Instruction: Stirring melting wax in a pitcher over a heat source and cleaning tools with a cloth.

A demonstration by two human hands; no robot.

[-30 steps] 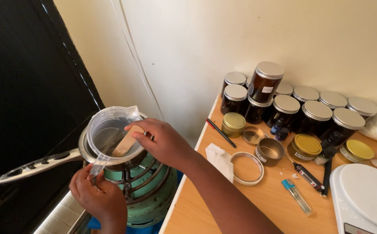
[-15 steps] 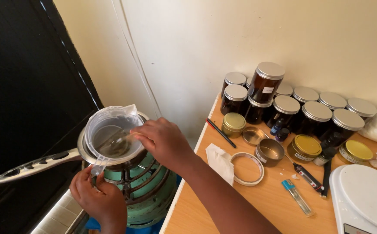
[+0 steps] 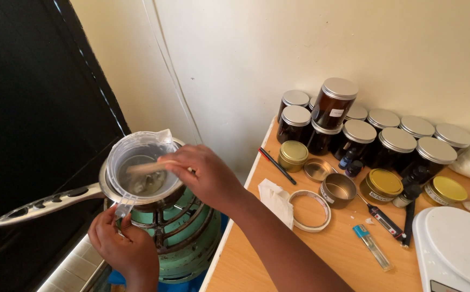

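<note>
Saucepan sits on the green stove, handle at 8 o'clock. Our left hand pinches the clear plastic jug by its handle; jug sits inside the pan. Our right hand grips a wooden stick across the jug. At 3 o'clock: open tin, dark jars.

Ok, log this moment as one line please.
left hand: grips clear jug handle | right hand: holds wooden stick in jug | jug: sits in saucepan on green burner | table: jars, tins alongside
</note>
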